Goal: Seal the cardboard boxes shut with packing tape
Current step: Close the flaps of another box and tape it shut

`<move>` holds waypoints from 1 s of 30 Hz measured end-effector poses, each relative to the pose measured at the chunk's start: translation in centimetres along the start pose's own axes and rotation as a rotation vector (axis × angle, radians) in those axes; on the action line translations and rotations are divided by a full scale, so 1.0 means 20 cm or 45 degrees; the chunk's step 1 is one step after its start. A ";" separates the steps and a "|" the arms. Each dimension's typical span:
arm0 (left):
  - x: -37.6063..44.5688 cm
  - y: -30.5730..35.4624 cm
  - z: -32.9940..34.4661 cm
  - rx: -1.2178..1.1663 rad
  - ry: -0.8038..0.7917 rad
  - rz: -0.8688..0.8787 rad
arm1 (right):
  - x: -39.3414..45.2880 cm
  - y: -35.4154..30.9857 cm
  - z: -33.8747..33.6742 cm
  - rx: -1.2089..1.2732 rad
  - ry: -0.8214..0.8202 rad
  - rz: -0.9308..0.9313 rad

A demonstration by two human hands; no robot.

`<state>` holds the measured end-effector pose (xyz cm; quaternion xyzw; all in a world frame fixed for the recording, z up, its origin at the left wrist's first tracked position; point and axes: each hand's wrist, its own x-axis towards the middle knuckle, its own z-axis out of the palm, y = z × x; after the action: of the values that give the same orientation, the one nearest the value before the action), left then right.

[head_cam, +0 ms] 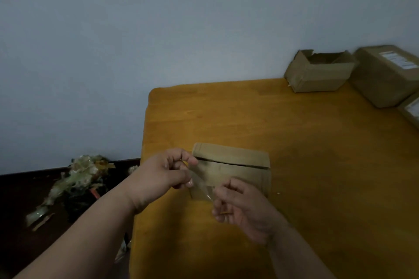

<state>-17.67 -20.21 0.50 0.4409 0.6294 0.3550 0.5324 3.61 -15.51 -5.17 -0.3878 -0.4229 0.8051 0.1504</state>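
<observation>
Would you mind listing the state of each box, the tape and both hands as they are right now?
small box: flaps folded down, a gap along the seam, lying on the table.
tape strip: clear, stretched between the hands over the box's near left corner.
left hand: pinches one end of the strip.
right hand: pinches the other end.
far open box: flaps up, unsealed.
labelled box: closed.
</observation>
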 end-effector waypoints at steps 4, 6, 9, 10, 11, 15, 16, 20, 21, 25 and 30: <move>0.02 -0.04 -0.02 0.026 0.013 -0.002 | 0.00 0.01 0.02 -0.173 0.108 -0.056; 0.02 -0.05 -0.03 0.049 -0.005 -0.015 | -0.01 0.01 0.00 -0.146 0.126 -0.076; 0.02 -0.05 -0.02 0.128 -0.031 -0.051 | -0.01 -0.03 -0.03 -0.053 0.079 -0.068; 0.02 -0.06 -0.02 0.164 -0.034 -0.058 | -0.01 -0.05 -0.04 -0.027 0.050 -0.062; 0.02 -0.06 -0.01 0.188 -0.031 -0.061 | -0.01 -0.06 -0.05 -0.001 0.022 -0.057; 0.03 -0.06 0.01 0.144 0.022 -0.058 | 0.00 -0.11 -0.11 0.073 -0.052 -0.074; 0.03 -0.06 0.00 0.137 0.031 -0.059 | 0.01 -0.11 -0.14 0.078 -0.062 -0.066; 0.04 -0.04 0.01 0.218 0.028 -0.054 | 0.03 -0.11 -0.20 0.086 -0.132 -0.061; 0.04 -0.03 0.02 0.240 0.031 -0.051 | 0.03 -0.11 -0.21 0.109 -0.167 -0.066; 0.04 -0.02 0.02 0.272 0.052 -0.063 | 0.02 -0.14 -0.27 0.230 -0.320 -0.042; 0.07 -0.02 0.06 0.195 0.089 -0.107 | 0.00 -0.18 -0.24 0.227 -0.221 0.047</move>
<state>-16.55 -19.10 -0.48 0.4409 0.6908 0.2985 0.4891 6.87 -10.56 -3.92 -0.3094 -0.3540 0.8726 0.1320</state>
